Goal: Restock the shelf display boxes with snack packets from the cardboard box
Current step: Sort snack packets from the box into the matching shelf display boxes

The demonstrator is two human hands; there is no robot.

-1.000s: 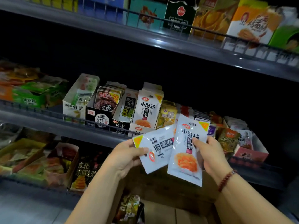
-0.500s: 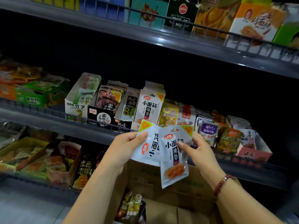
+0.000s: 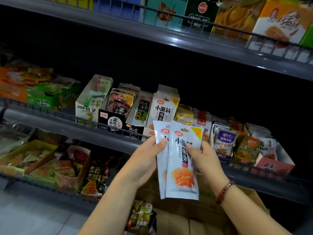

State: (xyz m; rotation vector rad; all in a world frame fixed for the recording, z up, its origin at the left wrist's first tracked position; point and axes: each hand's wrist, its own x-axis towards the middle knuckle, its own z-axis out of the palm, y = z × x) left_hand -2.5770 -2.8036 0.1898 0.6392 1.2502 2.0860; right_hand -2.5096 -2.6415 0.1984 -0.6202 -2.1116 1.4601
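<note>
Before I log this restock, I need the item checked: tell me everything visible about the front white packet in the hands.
The front white packet is a flat, glossy plastic sachet, upright, with a red logo, black characters, a yellow corner flash and an orange food picture. It overlaps a matching second packet behind it. The right hand pinches its right edge, and the left hand holds the pair, below the shelf display box.
</note>
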